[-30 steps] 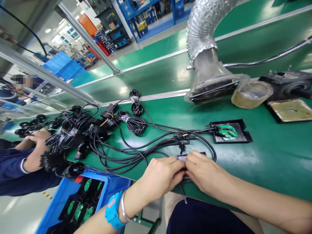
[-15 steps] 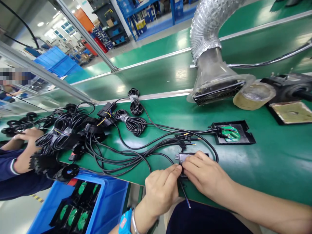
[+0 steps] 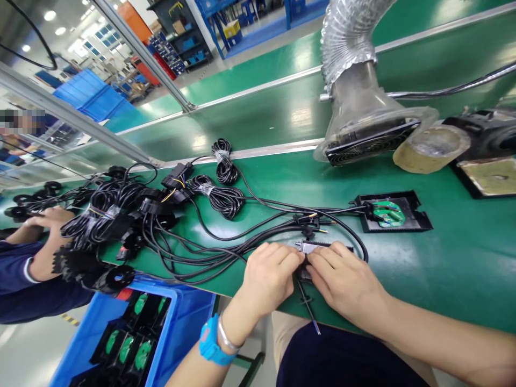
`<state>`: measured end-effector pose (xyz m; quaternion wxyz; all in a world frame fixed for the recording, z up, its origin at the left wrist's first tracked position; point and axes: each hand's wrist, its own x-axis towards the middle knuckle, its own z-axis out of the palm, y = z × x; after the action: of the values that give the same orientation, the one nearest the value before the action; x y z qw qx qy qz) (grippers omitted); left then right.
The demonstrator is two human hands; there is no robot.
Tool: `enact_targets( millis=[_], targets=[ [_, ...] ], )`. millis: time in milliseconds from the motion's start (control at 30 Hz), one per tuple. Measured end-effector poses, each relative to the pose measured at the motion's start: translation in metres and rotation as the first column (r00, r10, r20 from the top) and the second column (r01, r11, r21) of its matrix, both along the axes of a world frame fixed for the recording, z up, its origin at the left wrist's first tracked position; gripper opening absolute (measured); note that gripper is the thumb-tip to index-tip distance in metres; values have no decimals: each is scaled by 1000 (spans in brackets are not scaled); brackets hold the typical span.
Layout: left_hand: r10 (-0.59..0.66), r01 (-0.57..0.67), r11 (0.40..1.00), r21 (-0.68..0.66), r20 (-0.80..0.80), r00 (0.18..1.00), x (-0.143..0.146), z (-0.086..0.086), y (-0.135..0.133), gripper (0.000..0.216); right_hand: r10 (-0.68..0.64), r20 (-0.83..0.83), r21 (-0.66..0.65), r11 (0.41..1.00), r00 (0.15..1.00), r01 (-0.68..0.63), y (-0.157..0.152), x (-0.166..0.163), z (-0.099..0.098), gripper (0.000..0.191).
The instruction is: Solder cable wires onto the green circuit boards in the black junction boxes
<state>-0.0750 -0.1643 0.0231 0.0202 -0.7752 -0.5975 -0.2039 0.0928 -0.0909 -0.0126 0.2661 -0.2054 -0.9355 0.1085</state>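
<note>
Near the front edge of the bench, my right hand is closed around a small black housing, most of which it covers. My left hand pinches a black cable at the housing's left end. The exact point where cable and housing meet is hidden by my fingertips. Below my hands the cable's free end hangs down, with a grommet on it and thin stripped wires at the tip. Behind, a second open black housing holds a green circuit board with a cable entering its left side.
Loose black cables run left to coiled bundles and a cable heap. A blue bin of housings with green boards stands below left. A fume hood, a yellowish cup and a co-worker's hands are nearby.
My left hand has shifted up and slightly right against the housing. More of the hanging cable, with its grommet, now shows below my hands. The whole view has tilted a little.
</note>
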Motion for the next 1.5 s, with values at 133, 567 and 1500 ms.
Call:
enact_targets(
  millis=[133, 567, 1500],
  targets=[
    [-4, 12, 904, -427, 20, 1000, 1, 28, 15, 27, -5, -1, -17, 1000, 1000, 5, -3, 0, -3, 22],
    [-344, 274, 785, -555, -22, 939, -15, 39, 53, 12, -20, -25, -82, 996, 999, 18, -7, -5, 0, 29],
    [-5, -19, 998, -64, -352, 936, 5, 15, -4, 16, -46, -13, -83, 996, 999, 45, -5, -2, -5, 17]
  ],
)
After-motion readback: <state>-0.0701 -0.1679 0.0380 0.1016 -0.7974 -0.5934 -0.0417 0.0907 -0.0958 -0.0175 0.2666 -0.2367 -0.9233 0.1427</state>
